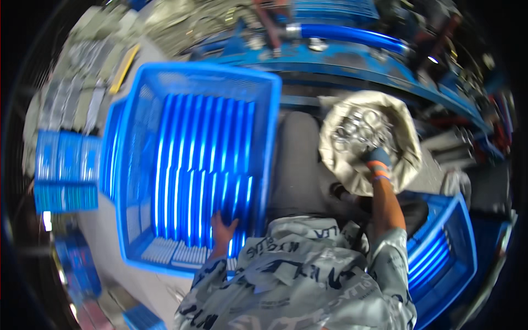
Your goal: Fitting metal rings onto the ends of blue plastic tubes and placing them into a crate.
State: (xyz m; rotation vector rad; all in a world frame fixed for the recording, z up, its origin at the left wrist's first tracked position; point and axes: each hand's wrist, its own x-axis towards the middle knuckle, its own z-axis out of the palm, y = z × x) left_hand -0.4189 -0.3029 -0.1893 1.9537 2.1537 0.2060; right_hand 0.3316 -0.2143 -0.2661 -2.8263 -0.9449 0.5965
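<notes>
Over the near end of the large blue plastic crate (273, 126) on my left, my left hand (223, 228) is bare, its thumb and fingers apart. It is at the shiny blue tubes (203, 148) that lie side by side in that crate, and holds none of them. My right hand (378, 158), in a dark glove with an orange cuff, reaches down into a beige cloth sack (408, 157). Its fingertips are at a heap of shiny metal rings that look like hose clamps (363, 127); whether it grips one is hidden.
A blue workbench (352, 61) runs across the far side, with a blue tube with a metal end (352, 37) on it. A second blue crate (467, 258) with more blue tubes stands at my right. Stacked blue boxes (66, 157) and grey bundles are at the left.
</notes>
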